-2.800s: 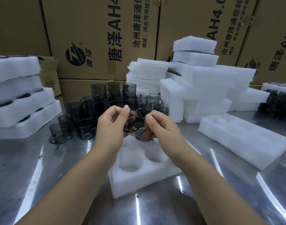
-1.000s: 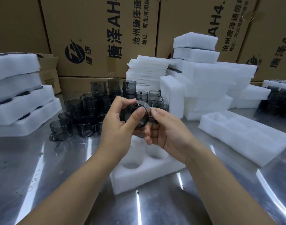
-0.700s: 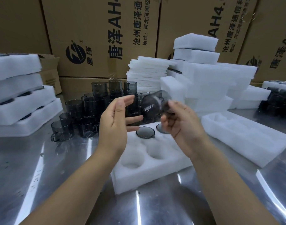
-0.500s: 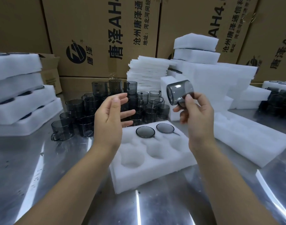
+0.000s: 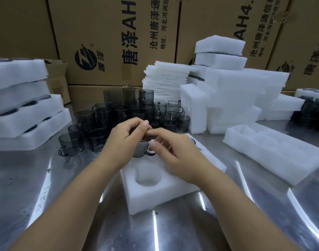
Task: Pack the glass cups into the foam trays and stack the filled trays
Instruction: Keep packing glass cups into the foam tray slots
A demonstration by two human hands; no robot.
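A smoky grey glass cup point(image 5: 141, 149) with a handle sits just above the white foam tray point(image 5: 160, 196) in front of me. My left hand point(image 5: 126, 140) curls round the cup's left side and rim. My right hand point(image 5: 171, 149) pinches the cup at its handle side from the right. An empty round pocket point(image 5: 147, 175) shows in the tray nearer to me. The tray's far pockets are hidden behind my hands. A crowd of several loose grey cups point(image 5: 118, 113) stands behind the tray.
Filled foam trays point(image 5: 23, 113) are stacked at the left. A second open foam tray point(image 5: 274, 153) lies at the right. Piles of foam sheets and blocks point(image 5: 227, 91) stand behind, with more dark cups point(image 5: 310, 113) at far right. Cardboard boxes point(image 5: 118, 42) wall the back of the steel table point(image 5: 46, 187).
My right hand brought the cup down from the upper right to the tray. My left hand, open a moment ago, closed onto the cup's other side.
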